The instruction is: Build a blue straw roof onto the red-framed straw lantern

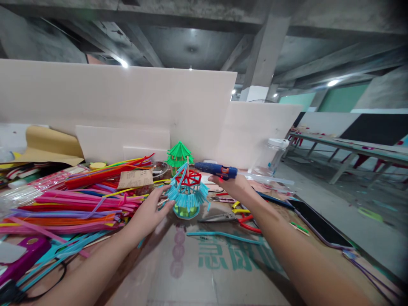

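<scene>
A small model pavilion [187, 196] stands in the middle of the worktop, with a light blue fringed roof, a red frame above it and a green and blue base. My left hand [156, 210] grips its left side, thumb and fingers at the edge of the blue roof. In my right hand [237, 187] is a dark blue hot glue gun [216, 170], its nozzle pointing left, close to the red frame. Behind stands a green-roofed model [179, 156]. Scissors with red handles [247, 223] and a bent light blue strip [223, 235] lie in front.
Bundles of coloured pipe cleaners [73, 204] cover the left side. A clear lidded jar [270, 157] and a phone [320, 223] are on the right. White boards [127, 102] stand upright behind. A purple tool [27, 257] lies front left.
</scene>
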Motion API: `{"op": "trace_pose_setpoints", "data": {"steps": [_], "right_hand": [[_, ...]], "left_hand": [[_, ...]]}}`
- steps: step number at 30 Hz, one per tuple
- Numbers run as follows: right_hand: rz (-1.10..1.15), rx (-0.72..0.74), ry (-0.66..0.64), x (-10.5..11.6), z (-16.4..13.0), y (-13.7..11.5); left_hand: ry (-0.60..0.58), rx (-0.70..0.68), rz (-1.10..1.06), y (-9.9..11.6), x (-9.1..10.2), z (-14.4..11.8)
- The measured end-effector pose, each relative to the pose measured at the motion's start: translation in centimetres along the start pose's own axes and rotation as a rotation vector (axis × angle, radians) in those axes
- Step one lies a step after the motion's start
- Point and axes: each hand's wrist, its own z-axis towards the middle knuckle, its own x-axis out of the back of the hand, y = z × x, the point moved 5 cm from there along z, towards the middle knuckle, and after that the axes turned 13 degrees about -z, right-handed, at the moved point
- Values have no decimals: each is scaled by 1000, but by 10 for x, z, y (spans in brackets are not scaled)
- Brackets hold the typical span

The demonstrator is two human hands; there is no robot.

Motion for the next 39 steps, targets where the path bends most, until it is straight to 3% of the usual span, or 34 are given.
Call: {"op": "trace_pose_setpoints", "data": {"steps": [7, 39], "right_hand": [[45, -5, -54, -7, -1, 5], [12, 4, -9, -5, 0, 2]], "left_hand": [[-1, 7, -23, 0, 0, -1], [-2, 22, -89, -7, -1, 0]]}}
